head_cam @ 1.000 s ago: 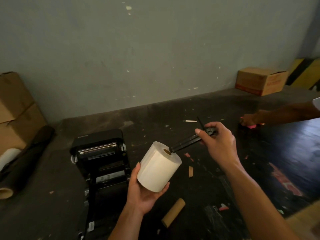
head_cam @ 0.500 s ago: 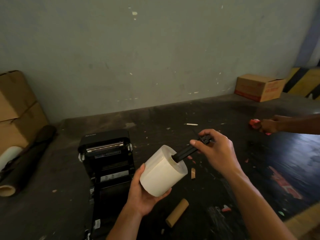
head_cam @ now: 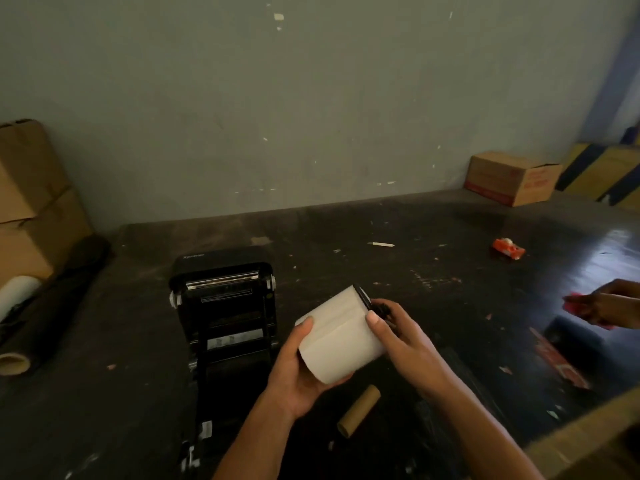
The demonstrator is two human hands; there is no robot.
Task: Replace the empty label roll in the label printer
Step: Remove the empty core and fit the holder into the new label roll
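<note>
Left hand (head_cam: 300, 370) grip clamped under white roll (head_cam: 341, 336), right hand (head_cam: 407, 341) grip closed on roll's end and black spindle (head_cam: 367, 299), open printer (head_cam: 225, 306) just left of grips on desk (head_cam: 433, 282), empty core (head_cam: 358, 410) below them, another person's hand (head_cam: 609, 306) far right.

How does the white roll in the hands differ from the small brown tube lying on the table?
The white roll is fat and wound full of paper; the brown tube is thin, bare cardboard. The roll is held above the table by the left hand and right hand; the tube lies loose on the table, untouched. The roll has a black part at one end; the tube has none. Both are cylinders.
</note>
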